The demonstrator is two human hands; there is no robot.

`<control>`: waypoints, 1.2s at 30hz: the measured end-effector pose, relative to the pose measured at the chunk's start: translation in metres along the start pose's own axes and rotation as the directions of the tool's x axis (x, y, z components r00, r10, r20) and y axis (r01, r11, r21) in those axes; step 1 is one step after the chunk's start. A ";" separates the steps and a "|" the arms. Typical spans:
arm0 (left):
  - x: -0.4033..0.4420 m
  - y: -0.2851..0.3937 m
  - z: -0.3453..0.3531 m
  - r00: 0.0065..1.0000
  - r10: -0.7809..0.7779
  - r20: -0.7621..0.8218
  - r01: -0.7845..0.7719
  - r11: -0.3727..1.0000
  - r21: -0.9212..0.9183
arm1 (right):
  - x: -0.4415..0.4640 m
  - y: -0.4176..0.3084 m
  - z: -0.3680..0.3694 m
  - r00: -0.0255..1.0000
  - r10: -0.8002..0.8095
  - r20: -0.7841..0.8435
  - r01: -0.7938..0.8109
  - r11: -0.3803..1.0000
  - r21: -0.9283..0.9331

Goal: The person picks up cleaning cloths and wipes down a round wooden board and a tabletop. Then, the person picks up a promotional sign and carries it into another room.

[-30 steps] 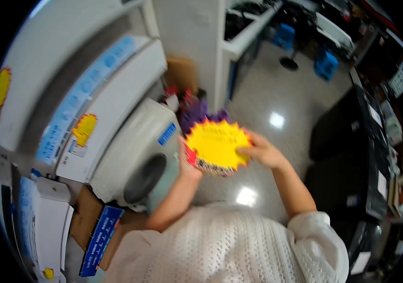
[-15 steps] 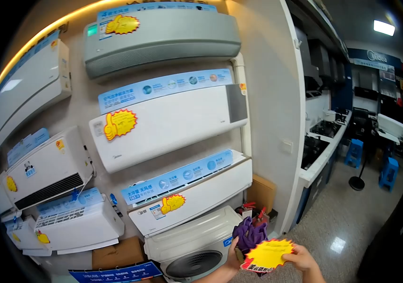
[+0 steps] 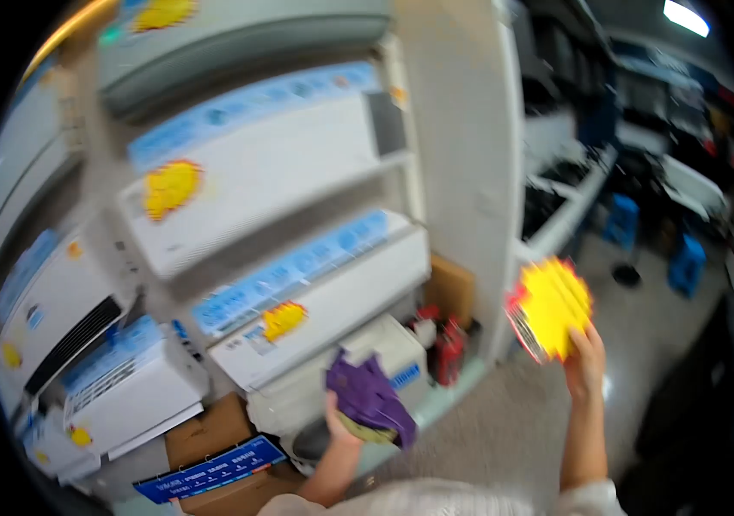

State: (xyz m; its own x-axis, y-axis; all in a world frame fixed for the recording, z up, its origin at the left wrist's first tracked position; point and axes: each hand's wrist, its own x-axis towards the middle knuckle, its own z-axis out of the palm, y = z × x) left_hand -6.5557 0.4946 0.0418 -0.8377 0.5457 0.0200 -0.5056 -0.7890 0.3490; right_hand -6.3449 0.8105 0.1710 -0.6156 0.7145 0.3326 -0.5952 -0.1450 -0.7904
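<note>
In my left hand (image 3: pixel 339 426) is a crumpled purple cloth (image 3: pixel 369 391) with a yellow-green part along its lower edge. It is in front of the white outdoor air conditioner unit (image 3: pixel 298 378). My right hand (image 3: pixel 586 361) is raised at the right, pinching a yellow starburst price card (image 3: pixel 553 305) with a red edge by its lower right side. The card's writing is blurred. Similar yellow tags sit on the wall-mounted air conditioners, among them the lowest middle one (image 3: pixel 341 310).
A red fire extinguisher (image 3: pixel 450 351) stands by the wall's end. Below left are a cardboard box (image 3: pixel 212 430) and a blue sign (image 3: pixel 212 471). Blue stools (image 3: pixel 687 265) and a kitchen counter (image 3: pixel 569 219) are at the right. The view is blurred by motion.
My hands have moved apart. The right one has lifted the price card up and to the right; the left one has carried the purple cloth leftward. The camera view has shifted too.
</note>
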 end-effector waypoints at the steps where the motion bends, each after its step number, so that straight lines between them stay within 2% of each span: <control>1: 0.000 0.006 -0.014 1.000 0.015 -0.013 -0.015 1.000 -0.012 | 0.001 0.000 0.001 0.999 0.007 -0.047 -0.010 0.998 -0.055; 3: -0.016 0.014 -0.012 0.998 0.034 -0.050 -0.030 0.997 0.070 | 0.001 0.002 -0.003 0.997 0.010 -0.078 -0.022 0.988 -0.154; 4: -0.015 0.022 -0.030 0.998 0.055 -0.035 -0.052 0.996 0.079 | 0.001 0.001 -0.005 0.997 0.023 -0.073 -0.035 0.986 -0.163; 5: -0.023 0.023 -0.022 0.989 0.093 -0.119 -0.080 0.991 0.108 | 0.000 0.002 -0.009 0.998 0.034 -0.055 -0.042 0.986 -0.162; 7: -0.028 0.025 -0.019 0.975 0.187 -0.123 -0.159 0.966 0.204 | -0.002 0.006 -0.016 0.995 0.041 -0.095 -0.057 0.984 -0.170; 9: -0.025 0.034 -0.029 0.971 0.203 -0.123 -0.172 0.959 0.227 | -0.006 0.003 -0.014 0.997 0.025 -0.068 -0.036 0.985 -0.167; 16: -0.039 0.035 -0.009 0.964 0.193 -0.180 -0.147 0.959 0.242 | -0.024 -0.008 -0.010 0.999 0.012 -0.047 -0.020 0.985 -0.172; 21: -0.033 0.038 -0.018 0.986 0.116 -0.122 -0.092 0.979 0.183 | -0.036 -0.012 -0.014 0.998 0.021 -0.065 -0.033 0.981 -0.189; 27: -0.033 0.028 0.002 0.961 0.109 -0.254 -0.059 0.978 0.200 | -0.050 -0.017 -0.013 0.996 0.029 -0.082 -0.047 0.975 -0.219; 30: -0.027 0.030 -0.001 0.977 0.054 -0.207 -0.022 0.988 0.151 | -0.054 -0.016 -0.015 0.995 0.027 -0.096 -0.049 0.970 -0.237; 33: -0.021 0.031 -0.010 0.990 0.050 -0.129 -0.025 0.982 0.188 | -0.059 -0.020 -0.010 0.994 0.026 -0.109 -0.053 0.965 -0.258; 36: -0.014 0.033 -0.018 0.989 0.052 -0.141 -0.026 0.983 0.182 | -0.061 -0.020 -0.013 0.994 0.031 -0.107 -0.059 0.961 -0.271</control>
State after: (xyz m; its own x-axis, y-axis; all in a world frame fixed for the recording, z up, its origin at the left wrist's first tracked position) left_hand -6.5640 0.4556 0.0365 -0.8837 0.4585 -0.0940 -0.4377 -0.7386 0.5128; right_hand -6.2888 0.7789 0.1603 -0.5750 0.7788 0.2507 -0.3951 0.0040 -0.9186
